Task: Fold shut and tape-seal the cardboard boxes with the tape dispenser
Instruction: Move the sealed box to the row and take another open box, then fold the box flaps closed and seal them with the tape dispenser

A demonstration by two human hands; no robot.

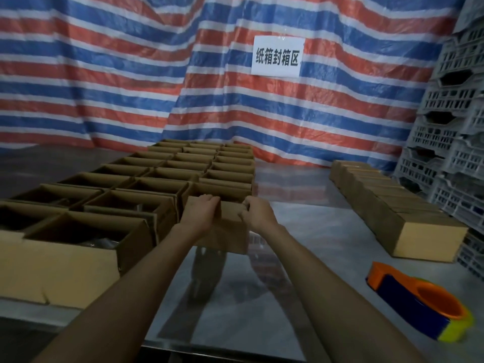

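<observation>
Behind the counter (301,231) hangs a big tarp (104,74) with red, blue and white stripes. A white sign (277,56) is stuck on it. Grey crates (450,100) are stacked at the right side.

Lots of open boxes (131,184) fill the left side of the counter, packed close in rows. A row of shut boxes (387,203) runs along the right edge. The tape dispenser (419,302) lies alone near the right front corner. It is orange and blue, and no one is touching it.

One box (225,237) sits in the middle of the counter, right beside the open ones. Both hands are on its top. The left grip (201,210) lies over the top with its fingers bent over the far edge. The right grip (258,213) is curled around the top right corner and seems to pinch a flap there. I think the flaps are being folded down. No tape shows on this box yet.

The box looks small and light. Cardboard is stiff on the sides but bends easily at the flaps. It may slide on the shiny counter if pushed. A good place to hold is on top, pressing the flaps flat. One hand should keep them down while the other fetches the tape, or they may pop up.
</observation>
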